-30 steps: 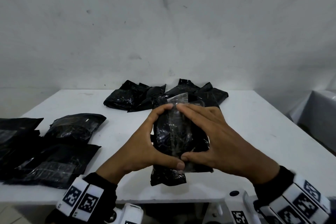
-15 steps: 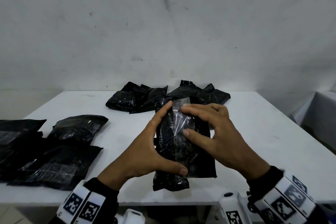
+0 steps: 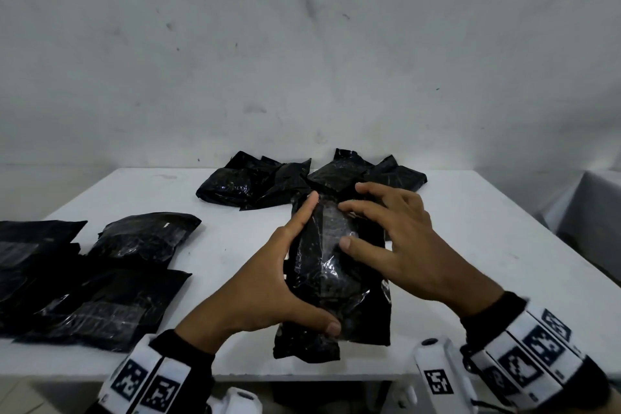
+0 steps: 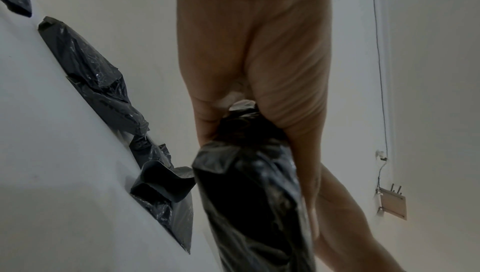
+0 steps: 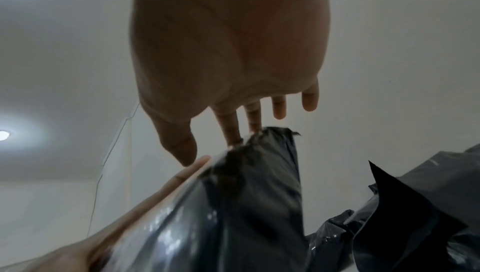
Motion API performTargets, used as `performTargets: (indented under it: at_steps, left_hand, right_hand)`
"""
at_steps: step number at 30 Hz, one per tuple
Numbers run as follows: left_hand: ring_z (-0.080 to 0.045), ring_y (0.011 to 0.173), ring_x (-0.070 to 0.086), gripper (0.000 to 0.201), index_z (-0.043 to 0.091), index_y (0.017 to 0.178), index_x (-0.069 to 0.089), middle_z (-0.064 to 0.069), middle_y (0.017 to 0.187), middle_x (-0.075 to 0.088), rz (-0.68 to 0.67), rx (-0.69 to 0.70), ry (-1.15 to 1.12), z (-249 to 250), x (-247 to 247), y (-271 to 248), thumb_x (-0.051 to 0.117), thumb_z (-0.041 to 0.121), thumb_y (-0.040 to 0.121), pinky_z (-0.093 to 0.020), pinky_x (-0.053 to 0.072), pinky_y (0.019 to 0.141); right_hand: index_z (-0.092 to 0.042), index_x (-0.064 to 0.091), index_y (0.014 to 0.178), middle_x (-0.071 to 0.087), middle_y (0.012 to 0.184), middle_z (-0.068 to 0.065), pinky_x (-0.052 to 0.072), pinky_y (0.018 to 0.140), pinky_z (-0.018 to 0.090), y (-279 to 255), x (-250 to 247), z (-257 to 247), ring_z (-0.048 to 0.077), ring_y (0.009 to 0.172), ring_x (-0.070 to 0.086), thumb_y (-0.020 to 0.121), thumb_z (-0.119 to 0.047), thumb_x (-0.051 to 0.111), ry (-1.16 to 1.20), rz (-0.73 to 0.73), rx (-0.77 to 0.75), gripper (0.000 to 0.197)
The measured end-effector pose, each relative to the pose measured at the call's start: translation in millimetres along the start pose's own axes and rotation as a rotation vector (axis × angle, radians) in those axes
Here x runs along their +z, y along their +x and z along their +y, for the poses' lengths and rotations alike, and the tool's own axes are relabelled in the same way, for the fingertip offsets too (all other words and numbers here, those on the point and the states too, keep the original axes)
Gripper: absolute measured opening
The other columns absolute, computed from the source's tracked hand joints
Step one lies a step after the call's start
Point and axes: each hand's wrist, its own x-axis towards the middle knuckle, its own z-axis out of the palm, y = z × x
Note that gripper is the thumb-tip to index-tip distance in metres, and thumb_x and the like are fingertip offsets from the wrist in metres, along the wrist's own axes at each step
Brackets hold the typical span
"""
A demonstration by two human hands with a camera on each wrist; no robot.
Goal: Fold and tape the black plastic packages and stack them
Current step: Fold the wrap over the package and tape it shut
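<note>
White counter [image 3: 453, 245] before a pale scuffed wall. Near edge, centre: folded black package [image 3: 322, 282] wrapped in clear tape, lying on the counter. Left hand [image 3: 268, 286] clasps its left side, thumb curled over the near end, index finger along the far edge. Right hand [image 3: 400, 245] rests fingers spread and nearly straight on its top, pressing the tape. Left: stack of flat packages [image 3: 100, 286]. Far centre: heap of loose packages [image 3: 268, 183].
</note>
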Motion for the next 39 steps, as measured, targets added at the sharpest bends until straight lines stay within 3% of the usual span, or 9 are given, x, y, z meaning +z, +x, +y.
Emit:
performTargets:
  at_steps: [4, 9, 13, 17, 22, 29, 32, 36, 39]
  left_hand:
    - [-0.004, 0.137, 0.049, 0.145, 0.068, 0.148, 0.012, 0.022, 0.151, 0.042, -0.087, -0.068, 0.032, 3.4, -9.7, 0.6, 0.104, 0.017, 0.048, -0.034, 0.048, 0.109]
    - [-0.006, 0.137, 0.05, 0.143, 0.059, 0.153, 0.018, 0.02, 0.156, 0.04, -0.144, -0.057, -0.1, 6.8, -19.8, -0.7, 0.1, 0.0, 0.051, -0.036, 0.051, 0.106]
    - [-0.005, 0.141, 0.045, 0.144, 0.058, 0.154, 0.017, 0.019, 0.159, 0.035, -0.164, -0.053, -0.11, 6.3, -26.4, -4.5, 0.101, 0.003, 0.05, -0.034, 0.048, 0.109]
    - [-0.005, 0.142, 0.044, 0.141, 0.056, 0.154, 0.019, 0.019, 0.16, 0.034, -0.184, -0.044, -0.099, 8.3, -29.8, -5.7, 0.1, 0.0, 0.052, -0.033, 0.049, 0.108]
    - [-0.01, 0.139, 0.05, 0.132, 0.052, 0.153, 0.028, 0.014, 0.152, 0.047, -0.164, -0.062, -0.138, 13.9, -38.6, -5.9, 0.094, -0.01, 0.056, -0.034, 0.051, 0.106]
    - [-0.026, 0.127, 0.062, 0.121, 0.052, 0.152, 0.03, -0.003, 0.144, 0.059, -0.131, -0.079, -0.187, 18.2, -54.1, -3.2, 0.084, -0.016, 0.067, -0.046, 0.055, 0.099]
    - [-0.025, 0.121, 0.066, 0.112, 0.056, 0.145, 0.04, 0.006, 0.144, 0.059, -0.014, -0.098, -0.123, 16.7, -60.4, -0.7, 0.095, 0.002, 0.063, -0.049, 0.054, 0.101]
    - [-0.015, 0.099, 0.073, 0.095, 0.054, 0.134, 0.05, 0.009, 0.137, 0.059, 0.442, -0.088, -0.088, 10.5, -50.8, 1.2, 0.1, 0.037, 0.054, -0.031, 0.058, 0.084]
    - [-0.005, 0.114, 0.064, 0.091, 0.062, 0.139, 0.037, 0.012, 0.144, 0.049, 0.627, -0.135, -0.205, 6.1, -17.6, 1.0, 0.081, 0.067, 0.06, -0.045, 0.054, 0.099]
  right_hand:
    - [-0.053, 0.046, 0.14, 0.025, 0.151, -0.033, 0.017, 0.116, 0.035, -1.6, -1.9, -5.0, 0.0, 0.136, 0.009, 0.084, -0.072, 0.04, -0.01, 0.048, -0.07, 0.059]
    - [-0.061, 0.032, 0.145, 0.008, 0.161, -0.031, 0.011, 0.122, 0.041, -2.4, 8.4, -0.6, 0.006, 0.145, 0.001, 0.089, -0.079, 0.028, -0.069, -0.139, -0.068, 0.059]
    - [-0.065, 0.035, 0.14, 0.013, 0.159, -0.032, 0.012, 0.12, 0.031, 2.5, 7.1, 2.9, 0.0, 0.144, 0.007, 0.082, -0.07, 0.048, 0.155, -0.223, -0.02, 0.06]
    - [-0.052, 0.047, 0.141, 0.037, 0.149, -0.029, 0.027, 0.112, 0.011, 7.2, 13.6, 7.7, -0.01, 0.139, 0.031, 0.081, -0.053, 0.07, 0.408, -0.219, -0.047, 0.064]
    - [-0.032, 0.051, 0.145, 0.057, 0.139, -0.017, 0.044, 0.112, 0.032, 2.6, 23.9, 4.8, 0.001, 0.131, 0.052, 0.085, -0.028, 0.076, 0.679, -0.176, -0.001, 0.065]
    - [-0.028, 0.05, 0.145, 0.063, 0.138, -0.009, 0.051, 0.103, 0.036, -7.3, 47.6, -0.2, 0.014, 0.129, 0.058, 0.088, -0.008, 0.07, 1.078, -0.086, 0.121, 0.064]
    - [-0.028, 0.051, 0.144, 0.066, 0.133, -0.005, 0.055, 0.096, 0.033, -8.9, 56.0, -2.8, 0.017, 0.124, 0.062, 0.086, -0.009, 0.07, 1.203, 0.006, 0.174, 0.064]
    - [-0.036, 0.046, 0.148, 0.064, 0.136, -0.009, 0.047, 0.11, 0.043, -9.4, 73.0, -4.3, 0.012, 0.128, 0.059, 0.087, -0.028, 0.073, 1.095, 0.31, 0.211, 0.067]
    - [-0.047, 0.038, 0.15, 0.052, 0.147, -0.015, 0.037, 0.117, 0.04, -8.7, 83.1, -10.1, 0.003, 0.138, 0.045, 0.089, -0.047, 0.07, 0.923, 0.453, 0.21, 0.068]
